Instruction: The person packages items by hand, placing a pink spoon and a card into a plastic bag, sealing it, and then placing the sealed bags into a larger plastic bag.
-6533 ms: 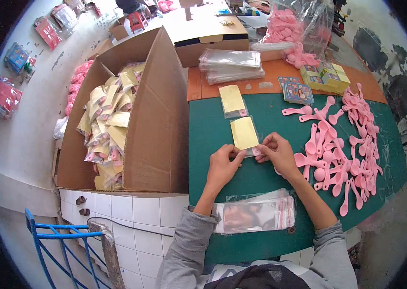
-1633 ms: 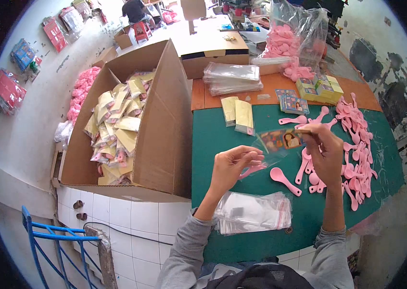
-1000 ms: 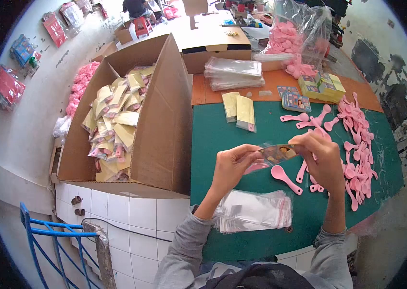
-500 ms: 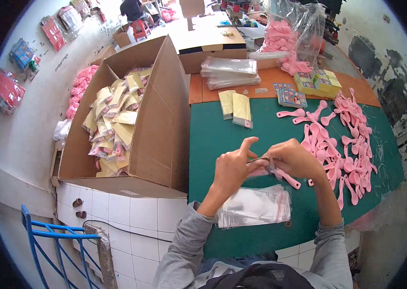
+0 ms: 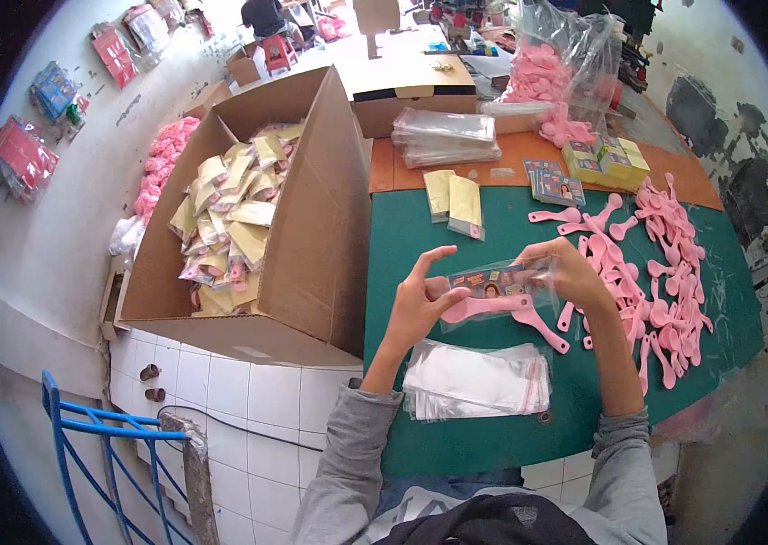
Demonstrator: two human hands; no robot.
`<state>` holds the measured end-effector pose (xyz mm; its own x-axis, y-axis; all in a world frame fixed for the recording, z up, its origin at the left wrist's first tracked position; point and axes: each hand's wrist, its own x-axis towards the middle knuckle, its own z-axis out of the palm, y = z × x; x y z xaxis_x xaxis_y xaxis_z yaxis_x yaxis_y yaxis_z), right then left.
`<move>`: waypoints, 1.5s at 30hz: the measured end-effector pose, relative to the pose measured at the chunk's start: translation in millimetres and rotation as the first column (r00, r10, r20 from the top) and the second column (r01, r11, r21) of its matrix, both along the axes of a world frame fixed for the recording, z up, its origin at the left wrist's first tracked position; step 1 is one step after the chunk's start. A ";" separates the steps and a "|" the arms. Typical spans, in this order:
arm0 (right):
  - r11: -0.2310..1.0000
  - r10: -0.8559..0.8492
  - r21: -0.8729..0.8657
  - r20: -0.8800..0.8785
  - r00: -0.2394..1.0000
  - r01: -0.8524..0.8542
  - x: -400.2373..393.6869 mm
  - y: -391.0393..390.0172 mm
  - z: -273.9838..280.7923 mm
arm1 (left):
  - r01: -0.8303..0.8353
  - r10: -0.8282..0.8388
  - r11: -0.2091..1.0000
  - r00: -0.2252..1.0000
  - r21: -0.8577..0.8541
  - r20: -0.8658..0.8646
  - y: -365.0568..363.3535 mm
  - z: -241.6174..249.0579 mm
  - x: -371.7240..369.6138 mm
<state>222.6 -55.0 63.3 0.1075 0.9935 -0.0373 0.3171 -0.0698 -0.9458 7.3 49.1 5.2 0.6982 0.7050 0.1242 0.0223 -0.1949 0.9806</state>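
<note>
Between my two hands is a clear plastic bag with a printed card in it. A pink spoon lies along the card's lower edge, seemingly within the bag. My left hand pinches the left end between thumb and fingers, its index finger raised. At the upper right end, my right hand grips the bag, some fingertips hidden behind it. Just below, another pink spoon slants on the green tabletop. Nearer my body lies a stack of clear bags.
Pink spoons are heaped at the right. Farther back are card stacks, two filled packets and more clear bags. A carton of packets stands left, near a blue railing. A person sits far back.
My hands have moved apart, and the bag with card and spoon, bunched between them before, is now spread flat and facing up. The camera view has shifted slightly.
</note>
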 end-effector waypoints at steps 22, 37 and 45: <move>0.973 0.106 0.094 0.636 0.765 -0.212 -46.9 -11.9 -13.1 | 0.221 -0.180 0.657 0.974 -0.721 0.134 -23.5 -24.9 -10.4; 0.960 0.153 0.018 0.800 0.580 -0.278 -63.0 -6.9 -34.9 | 0.362 -0.378 0.704 0.919 -0.611 0.109 -16.2 -19.1 -30.1; 0.951 0.117 0.159 0.611 0.783 -0.266 -69.5 -2.6 -41.6 | 0.316 -0.297 0.624 0.942 -0.715 0.157 -12.7 -13.8 -28.2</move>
<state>153.1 -57.6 21.7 -0.1589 0.9679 0.1948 0.7987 0.2420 -0.5510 -20.8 36.5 -8.6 0.8948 0.3220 -0.3094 0.0716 0.5805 0.8111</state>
